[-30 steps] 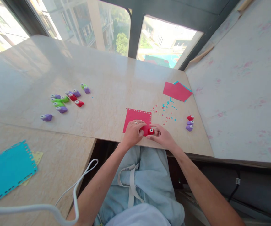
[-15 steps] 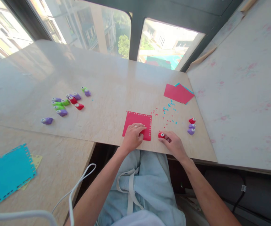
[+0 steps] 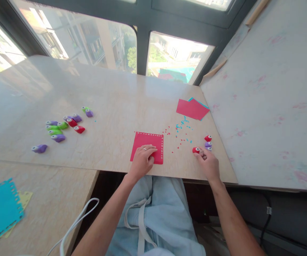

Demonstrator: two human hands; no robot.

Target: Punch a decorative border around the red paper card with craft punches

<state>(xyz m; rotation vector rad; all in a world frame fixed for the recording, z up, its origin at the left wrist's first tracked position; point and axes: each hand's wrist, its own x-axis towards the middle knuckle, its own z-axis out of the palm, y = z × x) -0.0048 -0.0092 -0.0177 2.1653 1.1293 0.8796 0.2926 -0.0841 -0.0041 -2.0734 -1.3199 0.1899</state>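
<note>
So, biggest stuff first: your pale counter (image 3: 116,106) runs along under the window (image 3: 180,53), and a floral-patterned wall covering (image 3: 262,106) goes up on the right. Off to your left, on the lower-left surface, there's a blue sheet (image 3: 0,209) with notched edges, lying over a yellow one (image 3: 25,199).

Your red sheet (image 3: 149,139) is right in front of you near the counter's edge, with little holes along its far and right sides. Your left hand (image 3: 143,159) lies on it, fingers slightly bent, not gripping anything. A pile of red and blue paper (image 3: 192,108) sits farther back on the right.

Your right hand (image 3: 208,163) is well clear of that sheet, fingertips pinching a red punch (image 3: 196,150). Can't tell if the punch is touching the counter. Just beside those fingers is a short row of punches (image 3: 208,138), one red, two purple, partly hidden. The bigger bunch (image 3: 53,132), purple, green and red, is over on the left.

Tiniest of all: red and blue confetti (image 3: 184,122) scattered between the sheet and the row.
</note>
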